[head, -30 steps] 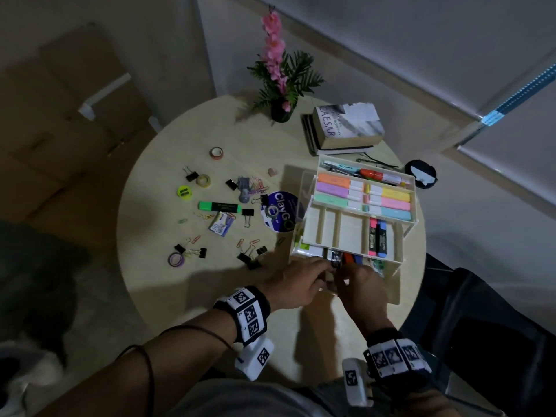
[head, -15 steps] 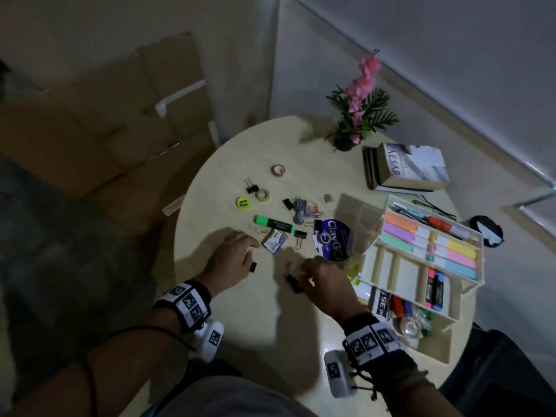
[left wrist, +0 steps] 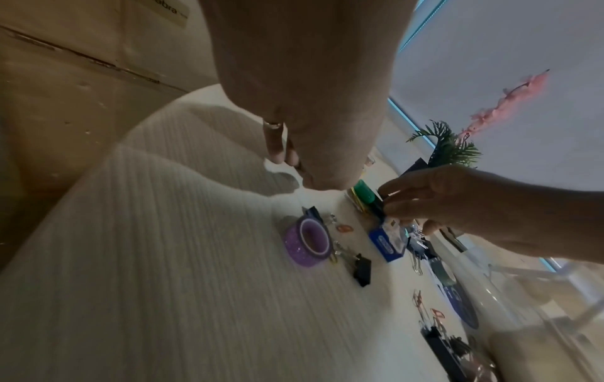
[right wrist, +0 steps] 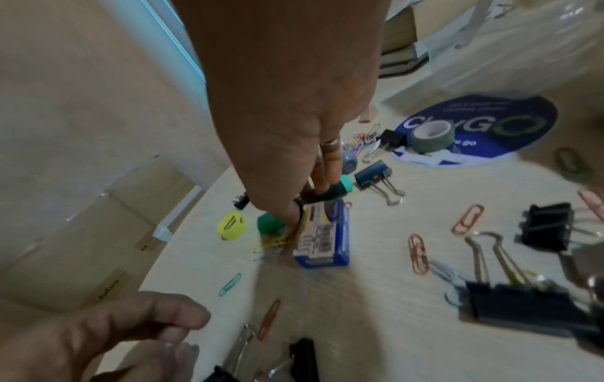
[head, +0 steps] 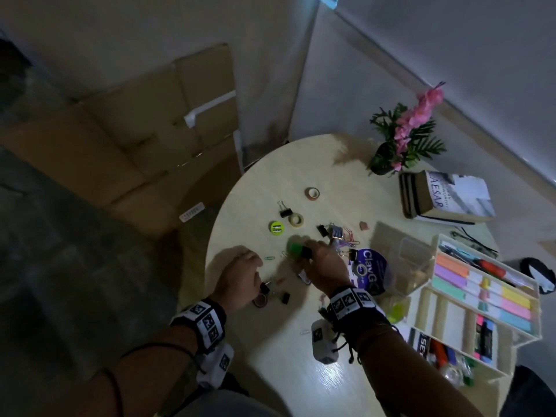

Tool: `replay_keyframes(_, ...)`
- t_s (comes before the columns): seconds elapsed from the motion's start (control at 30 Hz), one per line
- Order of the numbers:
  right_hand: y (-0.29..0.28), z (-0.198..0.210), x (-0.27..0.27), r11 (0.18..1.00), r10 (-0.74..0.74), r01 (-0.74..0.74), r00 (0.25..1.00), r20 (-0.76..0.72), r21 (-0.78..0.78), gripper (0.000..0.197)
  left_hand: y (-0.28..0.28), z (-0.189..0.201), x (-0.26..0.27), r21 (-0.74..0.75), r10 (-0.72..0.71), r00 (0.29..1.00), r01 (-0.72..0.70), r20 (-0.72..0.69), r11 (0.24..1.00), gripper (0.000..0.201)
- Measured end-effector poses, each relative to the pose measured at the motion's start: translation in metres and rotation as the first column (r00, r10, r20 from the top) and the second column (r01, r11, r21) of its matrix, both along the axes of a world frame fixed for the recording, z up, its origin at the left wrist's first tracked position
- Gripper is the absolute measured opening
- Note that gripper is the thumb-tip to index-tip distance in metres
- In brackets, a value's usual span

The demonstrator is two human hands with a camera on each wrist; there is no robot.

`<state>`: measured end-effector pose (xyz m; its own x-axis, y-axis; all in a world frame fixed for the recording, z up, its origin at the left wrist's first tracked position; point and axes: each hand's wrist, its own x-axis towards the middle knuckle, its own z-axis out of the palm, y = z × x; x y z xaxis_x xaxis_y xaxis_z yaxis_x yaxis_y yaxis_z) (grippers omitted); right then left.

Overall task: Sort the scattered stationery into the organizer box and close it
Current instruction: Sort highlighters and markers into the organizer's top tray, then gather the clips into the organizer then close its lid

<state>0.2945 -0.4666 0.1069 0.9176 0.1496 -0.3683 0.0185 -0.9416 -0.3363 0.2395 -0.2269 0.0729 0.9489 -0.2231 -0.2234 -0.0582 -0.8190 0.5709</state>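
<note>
Right hand (head: 322,266) now grips the green highlighter (head: 296,249); left hand (head: 240,275), loose, near table edge (head: 210,245).

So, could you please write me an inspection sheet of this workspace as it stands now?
Surface: round pale table, lit unevenly.
Job's things: organizer box open, highlighters inside; green highlighter gripped by right hand.
Clutter: purple tape roll, binder clips, paper clips, blue staples box, yellow sharpener scattered.
Hands: left hand hovers by the clips, holding nothing.
Cables: nothing seen.
Surroundings: potted plant, books, cardboard boxes.
</note>
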Motion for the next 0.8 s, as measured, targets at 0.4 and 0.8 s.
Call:
replay_keyframes(0.4,-0.012,0.001,-0.046,0.998,-0.021,0.013,0.994,0.110,0.069,0.016,-0.032,0.016,0.083,-0.016,-0.032,0.997,0.033,0.068,0.999,0.048)
replay_keyframes(0.8,-0.066,0.058,-0.151,0.875,-0.351,0.298,0.933,0.076,0.382,0.023,-0.066,0.009,0.080,-0.150,-0.033,0.984,0.060,0.177,0.987,0.024)
